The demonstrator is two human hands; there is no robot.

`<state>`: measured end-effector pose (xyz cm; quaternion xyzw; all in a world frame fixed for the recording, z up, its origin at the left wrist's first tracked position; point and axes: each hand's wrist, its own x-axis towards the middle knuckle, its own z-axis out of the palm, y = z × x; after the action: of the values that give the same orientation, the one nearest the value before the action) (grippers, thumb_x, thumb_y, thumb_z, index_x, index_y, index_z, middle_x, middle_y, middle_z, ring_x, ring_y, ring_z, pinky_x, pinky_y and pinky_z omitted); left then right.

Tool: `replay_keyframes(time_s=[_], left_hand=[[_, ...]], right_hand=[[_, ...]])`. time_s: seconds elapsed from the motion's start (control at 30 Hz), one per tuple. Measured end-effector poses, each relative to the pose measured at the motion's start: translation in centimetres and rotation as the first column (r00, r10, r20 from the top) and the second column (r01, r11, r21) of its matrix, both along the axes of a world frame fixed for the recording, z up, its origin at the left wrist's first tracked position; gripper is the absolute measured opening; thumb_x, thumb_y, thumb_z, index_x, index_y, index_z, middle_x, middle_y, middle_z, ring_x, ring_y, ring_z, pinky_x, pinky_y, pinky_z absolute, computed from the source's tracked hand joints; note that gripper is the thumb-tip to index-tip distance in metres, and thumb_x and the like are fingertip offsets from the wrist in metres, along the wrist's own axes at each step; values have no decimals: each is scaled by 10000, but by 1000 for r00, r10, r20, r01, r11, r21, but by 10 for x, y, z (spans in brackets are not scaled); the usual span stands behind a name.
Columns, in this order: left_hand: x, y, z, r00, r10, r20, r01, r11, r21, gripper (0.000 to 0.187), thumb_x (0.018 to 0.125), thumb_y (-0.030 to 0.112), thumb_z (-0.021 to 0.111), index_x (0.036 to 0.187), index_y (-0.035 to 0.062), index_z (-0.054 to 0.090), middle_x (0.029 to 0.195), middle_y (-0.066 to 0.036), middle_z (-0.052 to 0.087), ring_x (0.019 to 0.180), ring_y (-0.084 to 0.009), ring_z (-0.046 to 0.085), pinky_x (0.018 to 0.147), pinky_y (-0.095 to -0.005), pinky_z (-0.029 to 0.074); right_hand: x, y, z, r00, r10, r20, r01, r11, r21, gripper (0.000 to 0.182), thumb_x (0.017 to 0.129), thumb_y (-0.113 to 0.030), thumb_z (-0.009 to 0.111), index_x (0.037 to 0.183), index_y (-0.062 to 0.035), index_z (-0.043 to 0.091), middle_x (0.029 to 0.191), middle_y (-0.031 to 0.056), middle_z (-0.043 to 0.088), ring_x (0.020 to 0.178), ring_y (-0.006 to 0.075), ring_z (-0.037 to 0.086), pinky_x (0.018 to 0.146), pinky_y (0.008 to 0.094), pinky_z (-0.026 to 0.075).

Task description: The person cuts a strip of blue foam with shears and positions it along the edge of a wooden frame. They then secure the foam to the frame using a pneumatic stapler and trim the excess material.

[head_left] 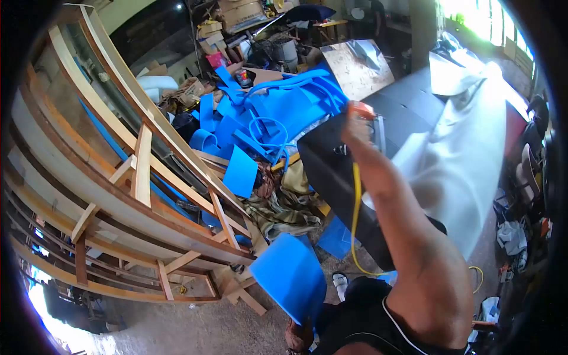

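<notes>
My right hand [357, 127] is stretched far forward over the black-covered surface and closed around an orange air staple gun [362, 109]. A yellow air hose [355, 195] trails from the gun down towards the floor. At the bottom of the view my left hand [299, 336] grips the lower edge of a curved piece of blue foam [287, 273], mostly below my wrist's view. The foam hangs beside my body, near the end of the wooden frame. Part of my left hand's fingers is hidden.
A long wooden sofa frame [142, 168] stands on the left. Blue foam offcuts [284, 103] are heaped ahead, with crumpled cloth [284, 210] in front. Grey-white sheet material [455, 160] drapes over the black sheet [331, 154]. Clutter lines the right wall.
</notes>
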<state>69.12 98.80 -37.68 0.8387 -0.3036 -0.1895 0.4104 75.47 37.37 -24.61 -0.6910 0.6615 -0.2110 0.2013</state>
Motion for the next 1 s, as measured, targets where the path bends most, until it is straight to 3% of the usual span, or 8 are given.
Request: replay_keyframes(time_s=[0.13, 0.3, 0.43, 0.47, 0.57, 0.63, 0.77, 1.0], left_hand=[[41, -39, 32, 999, -36, 33, 39, 996, -79, 236, 879, 154, 619, 1038, -16, 661, 969, -230, 683, 888, -421, 650, 756, -483, 505], [109, -82, 28, 990, -133, 51, 135, 991, -27, 263, 899, 157, 599, 1073, -36, 641, 949, -222, 677, 879, -398, 647, 773, -470, 499], [162, -119, 48, 987, -158, 31, 161, 970, -185, 339, 895, 184, 609, 1150, -39, 589, 890, -218, 659, 829, -383, 642, 725, -457, 496], [179, -132, 49, 958, -218, 189, 267, 918, -295, 400, 888, 194, 617, 1191, -56, 548, 957, -243, 639, 854, -373, 631, 739, -447, 491], [209, -165, 85, 959, -279, -50, 249, 913, -323, 405, 879, 178, 616, 1188, -73, 543, 1072, -255, 616, 922, -363, 619, 804, -450, 482], [225, -193, 100, 953, -303, 22, 286, 869, -403, 401, 869, 160, 615, 1189, -70, 547, 1092, -214, 622, 951, -335, 608, 838, -439, 474], [252, -236, 127, 933, -353, 74, 341, 799, -496, 366, 868, 138, 610, 1185, -39, 565, 1024, -143, 651, 895, -259, 605, 797, -401, 480], [296, -294, 152, 858, -502, -110, 406, 792, -456, 334, 835, 173, 699, 1097, -16, 615, 930, -89, 676, 821, -154, 627, 722, -328, 502]], right_hand=[[-58, -49, -37, 964, -219, -150, 207, 974, -96, 463, 925, -143, 512, 1376, -102, 420, 1352, 239, 514, 1246, 390, 538, 1011, 492, 462], [-112, -65, -68, 829, -541, -138, 556, 826, 100, 453, 978, -231, 487, 1418, -175, 397, 1406, 233, 459, 1285, 388, 492, 1006, 484, 468], [-105, -44, -72, 721, -378, -581, 398, 912, -98, 481, 918, -268, 588, 1348, -82, 482, 1419, 244, 415, 1260, 394, 464, 959, 548, 458], [-96, -38, -90, 656, -461, -597, 143, 853, -502, 480, 870, -274, 634, 1296, -76, 535, 1381, 189, 448, 1239, 380, 471, 956, 547, 455], [-36, 3, -75, 950, 17, -313, -127, 934, -333, 407, 903, -341, 590, 1197, -59, 576, 1291, 169, 488, 1188, 319, 516, 928, 513, 478], [-1, 30, -91, 892, 211, -400, -301, 937, -177, 416, 944, -388, 541, 1188, -53, 572, 1246, 176, 514, 1159, 326, 532, 912, 523, 483], [15, 56, -121, 929, 30, -370, -240, 809, -537, 440, 928, -389, 568, 1166, -20, 588, 1267, 165, 510, 1158, 333, 505, 866, 533, 463], [17, 40, -67, 982, 73, -172, -96, 986, -133, 318, 920, -315, 581, 1028, -51, 721, 1011, 131, 702, 1002, 304, 662, 825, 430, 514]])
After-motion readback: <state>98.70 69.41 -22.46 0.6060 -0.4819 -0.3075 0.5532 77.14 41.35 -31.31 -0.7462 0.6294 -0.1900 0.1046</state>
